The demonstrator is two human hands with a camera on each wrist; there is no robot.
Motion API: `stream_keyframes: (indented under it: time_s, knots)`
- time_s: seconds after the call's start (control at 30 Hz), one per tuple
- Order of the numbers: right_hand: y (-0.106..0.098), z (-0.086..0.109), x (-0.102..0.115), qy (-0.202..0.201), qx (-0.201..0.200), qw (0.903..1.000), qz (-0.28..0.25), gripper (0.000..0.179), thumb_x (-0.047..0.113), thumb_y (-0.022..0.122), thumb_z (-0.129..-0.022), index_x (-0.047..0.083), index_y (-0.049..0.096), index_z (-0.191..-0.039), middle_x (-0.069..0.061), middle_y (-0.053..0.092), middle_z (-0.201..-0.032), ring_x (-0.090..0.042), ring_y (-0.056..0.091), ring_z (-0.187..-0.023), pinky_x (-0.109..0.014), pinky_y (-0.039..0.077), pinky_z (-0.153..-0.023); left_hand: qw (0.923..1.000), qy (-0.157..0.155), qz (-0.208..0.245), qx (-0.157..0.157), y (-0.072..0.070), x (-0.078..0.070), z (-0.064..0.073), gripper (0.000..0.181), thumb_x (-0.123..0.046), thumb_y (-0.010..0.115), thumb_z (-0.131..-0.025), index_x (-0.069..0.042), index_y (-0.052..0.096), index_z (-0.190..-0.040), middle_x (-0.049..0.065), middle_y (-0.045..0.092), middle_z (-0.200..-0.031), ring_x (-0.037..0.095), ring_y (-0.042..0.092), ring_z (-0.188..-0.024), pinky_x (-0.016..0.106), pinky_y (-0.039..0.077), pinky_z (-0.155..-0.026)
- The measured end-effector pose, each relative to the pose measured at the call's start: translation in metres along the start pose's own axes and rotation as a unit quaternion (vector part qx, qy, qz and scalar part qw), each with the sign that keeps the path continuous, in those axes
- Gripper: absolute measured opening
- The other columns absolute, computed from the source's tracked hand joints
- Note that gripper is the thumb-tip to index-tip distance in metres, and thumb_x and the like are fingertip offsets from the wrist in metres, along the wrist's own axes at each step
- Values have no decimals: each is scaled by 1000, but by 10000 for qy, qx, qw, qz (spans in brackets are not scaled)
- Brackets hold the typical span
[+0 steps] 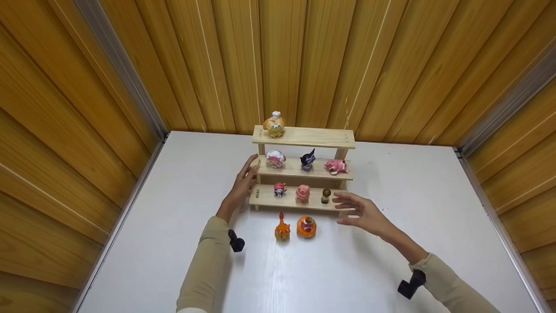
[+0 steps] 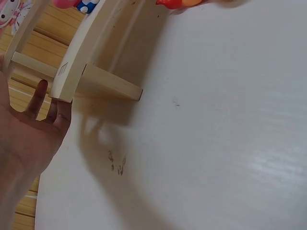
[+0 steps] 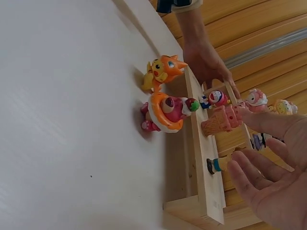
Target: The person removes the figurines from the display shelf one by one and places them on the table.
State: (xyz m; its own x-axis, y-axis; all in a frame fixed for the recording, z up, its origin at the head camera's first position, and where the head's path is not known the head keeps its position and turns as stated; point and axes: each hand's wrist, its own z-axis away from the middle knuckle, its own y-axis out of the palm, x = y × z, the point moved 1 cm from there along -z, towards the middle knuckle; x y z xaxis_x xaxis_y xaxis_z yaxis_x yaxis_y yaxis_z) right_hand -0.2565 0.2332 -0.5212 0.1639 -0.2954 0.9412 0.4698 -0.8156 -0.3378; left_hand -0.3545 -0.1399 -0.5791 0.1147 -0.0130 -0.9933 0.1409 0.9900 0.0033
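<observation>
A three-tier wooden display shelf [image 1: 304, 136] stands on the white table. My left hand [image 1: 240, 188] is at its left end, fingers touching the ends of the boards [image 2: 67, 79]. By the right end of the lowest board, my right hand [image 1: 362, 213] has its fingers spread, fingertips right beside a small brown-haired figurine [image 1: 325, 196]. That figurine stands upright; in the right wrist view the fingers partly cover its head. Left of it on this board are a pink figurine [image 1: 303, 193] and a pink-capped figurine [image 1: 279, 189].
The middle board carries a white-and-pink figurine [image 1: 275, 159], a black-and-purple one [image 1: 308, 160] and a pink one [image 1: 336, 166]. A yellow chef-hatted figurine [image 1: 275, 125] is on top. In front stand an orange figurine [image 1: 282, 231] and a pink bear in an orange ring [image 1: 306, 227]. Wood-panelled walls [image 1: 278, 65] surround the table.
</observation>
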Motion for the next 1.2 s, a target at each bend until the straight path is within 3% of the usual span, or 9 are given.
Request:
stream_keyframes:
  time_s: [0.23, 0.47, 0.57, 0.7, 0.9, 1.03, 1.2]
  knots:
    - [-10, -13, 19, -270, -119, 9993, 229, 63, 4, 76, -90, -5, 49, -146, -33, 55, -141, -39, 62, -124, -34, 56, -99, 10000, 23, 52, -6, 0, 1, 1, 51, -46, 41, -110, -43, 30, -159, 17, 29, -160, 45, 43, -143, 64, 39, -112]
    - [-23, -37, 39, -437, -361, 9978, 335, 59, -4, 75, -88, -7, 51, -142, -31, 59, -137, -26, 67, -118, -37, 55, -100, 10000, 52, -26, -18, 0, 2, -1, 52, -44, 40, -111, -38, 28, -161, 18, 26, -164, 44, 41, -145, 63, 37, -114]
    - [-29, -49, 48, -480, -460, 9975, 224, 59, -2, 76, -89, -6, 52, -143, -31, 59, -137, -27, 67, -118, -34, 55, -100, 10000, 52, -21, -12, -1, 2, -1, 52, -45, 40, -111, -39, 28, -161, 18, 23, -166, 44, 40, -146, 63, 37, -114]
    - [-36, -66, 61, -196, -469, 9987, -60, 58, 1, 74, -91, -3, 52, -145, -28, 61, -137, -32, 66, -121, -24, 56, -95, 10000, 44, -3, 4, -1, 1, -1, 51, -46, 39, -110, -42, 29, -160, 18, 21, -167, 44, 41, -145, 63, 37, -114]
    - [-55, -100, 81, 280, -461, 9983, -202, 60, 9, 73, -95, 0, 48, -149, -24, 59, -141, -13, 68, -113, -24, 57, -92, 10000, 75, -13, -19, 0, 1, 0, 53, -45, 39, -111, -38, 27, -162, 19, 24, -165, 44, 42, -144, 62, 37, -115]
    - [-63, -121, 91, 370, -440, 9982, -144, 58, 11, 72, -96, -2, 49, -148, -28, 57, -143, -7, 67, -109, -24, 56, -92, 10000, 74, -62, 15, 0, 3, 0, 54, -45, 39, -111, -37, 25, -162, 18, 22, -165, 45, 41, -145, 62, 37, -115]
    - [-65, -142, 99, 273, -424, 9987, -73, 54, 5, 71, -95, -2, 53, -144, -32, 54, -142, -11, 66, -110, -19, 55, -92, 9999, 27, -111, 10, -2, 3, -1, 52, -47, 39, -110, -42, 27, -161, 17, 19, -167, 44, 42, -144, 63, 37, -114]
